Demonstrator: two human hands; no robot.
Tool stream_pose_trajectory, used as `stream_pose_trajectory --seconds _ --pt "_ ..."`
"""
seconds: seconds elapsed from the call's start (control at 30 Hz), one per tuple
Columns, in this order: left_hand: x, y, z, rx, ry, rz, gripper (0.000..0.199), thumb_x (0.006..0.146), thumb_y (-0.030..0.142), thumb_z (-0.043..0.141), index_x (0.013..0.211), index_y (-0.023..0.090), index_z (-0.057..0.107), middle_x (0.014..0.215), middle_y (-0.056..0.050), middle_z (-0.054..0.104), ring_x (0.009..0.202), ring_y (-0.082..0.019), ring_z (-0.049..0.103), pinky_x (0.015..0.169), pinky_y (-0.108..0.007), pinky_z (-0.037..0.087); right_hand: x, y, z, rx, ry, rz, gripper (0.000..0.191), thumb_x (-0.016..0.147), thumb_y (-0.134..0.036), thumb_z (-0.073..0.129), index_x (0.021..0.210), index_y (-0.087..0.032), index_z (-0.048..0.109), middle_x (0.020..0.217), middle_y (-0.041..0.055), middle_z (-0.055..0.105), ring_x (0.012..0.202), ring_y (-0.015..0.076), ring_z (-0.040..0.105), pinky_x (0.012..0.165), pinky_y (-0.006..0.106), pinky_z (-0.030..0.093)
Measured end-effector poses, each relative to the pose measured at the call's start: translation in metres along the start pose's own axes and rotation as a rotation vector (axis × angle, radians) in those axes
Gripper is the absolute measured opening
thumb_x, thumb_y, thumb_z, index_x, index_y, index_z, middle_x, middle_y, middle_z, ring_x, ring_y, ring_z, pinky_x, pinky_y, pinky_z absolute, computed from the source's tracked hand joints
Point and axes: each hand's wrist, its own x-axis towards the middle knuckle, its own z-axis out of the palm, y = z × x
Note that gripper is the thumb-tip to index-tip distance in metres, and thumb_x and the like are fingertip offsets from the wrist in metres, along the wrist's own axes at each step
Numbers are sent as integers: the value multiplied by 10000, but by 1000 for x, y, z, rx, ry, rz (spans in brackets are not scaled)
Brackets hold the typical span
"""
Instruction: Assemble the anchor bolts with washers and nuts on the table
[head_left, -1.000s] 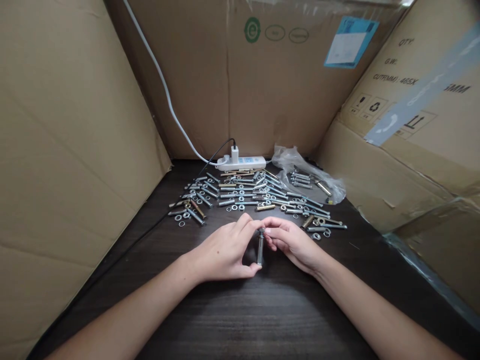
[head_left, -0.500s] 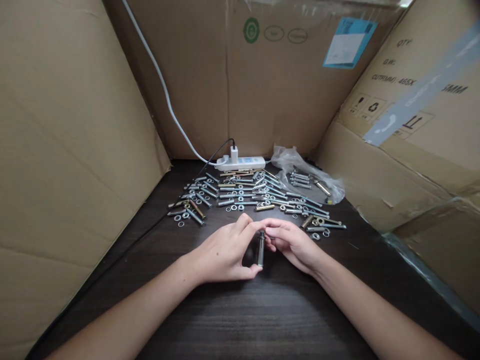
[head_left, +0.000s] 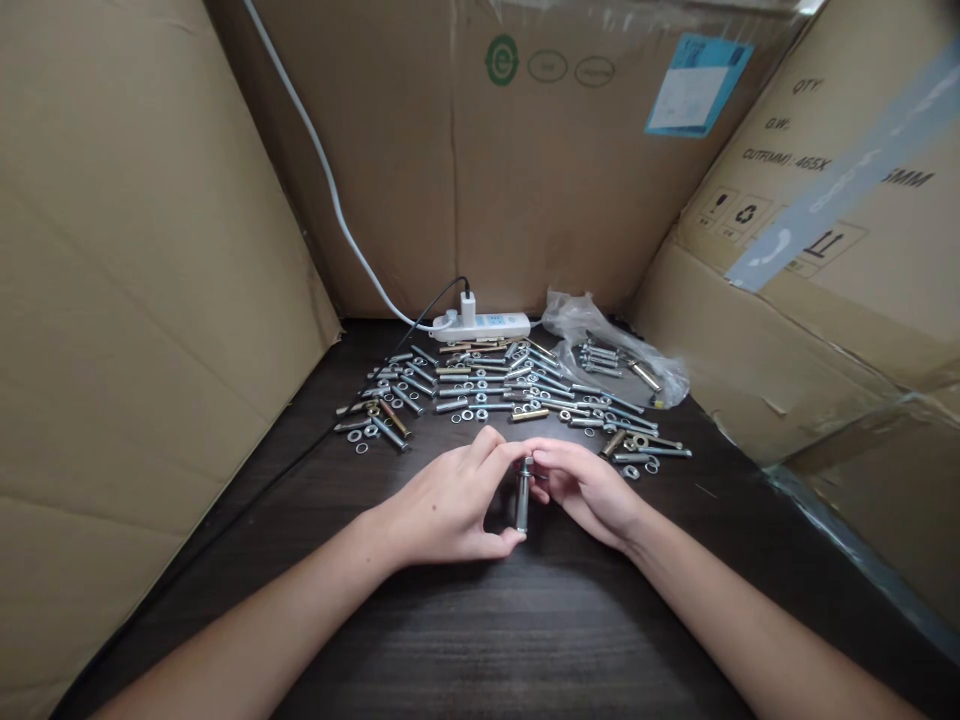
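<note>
An expansion bolt [head_left: 523,505] with a grey metal sleeve stands nearly upright over the dark table. My left hand [head_left: 450,500] is closed on it, the thumb under its lower end and the index finger reaching to its top. At the upper end, where a nut and washer seem to sit, my right hand [head_left: 581,485] has its fingers curled round, thumb and index finger touching or very near the nut. Part of the top is hidden by the fingers. Beyond my hands lie rows of loose bolts [head_left: 474,407], sleeves [head_left: 531,415], nuts [head_left: 371,431] and washers [head_left: 631,472].
A white power strip [head_left: 499,325] with a plugged-in charger [head_left: 468,309] stands at the back. A clear plastic bag [head_left: 660,370] lies right of it, near several assembled bolts [head_left: 600,357]. Cardboard walls [head_left: 150,300] enclose three sides. A black cable [head_left: 277,478] runs along the left.
My right fingers have shifted slightly at the top of the expansion bolt, so more of its nut end shows. My left hand has stayed in place.
</note>
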Motion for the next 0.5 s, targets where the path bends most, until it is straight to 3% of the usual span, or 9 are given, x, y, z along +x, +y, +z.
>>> stream_pose_trajectory --seconds 0.27,0.5 --pt "-1 0 0 27 3 3 711 699 307 656 1306 213 298 1080 -70 434 876 -212 546 756 -366 503 -1 0 1 -84 26 1 178 774 -317 664 829 -168 583 694 -22 482 593 87 395 573 233 316" --pt "0 0 0 16 -2 -5 753 695 293 667 1331 219 271 1079 -63 432 871 -200 547 767 -349 502 0 0 1 22 4 3 133 786 -256 582 835 -144 635 769 27 537 655 116 441 562 249 318"
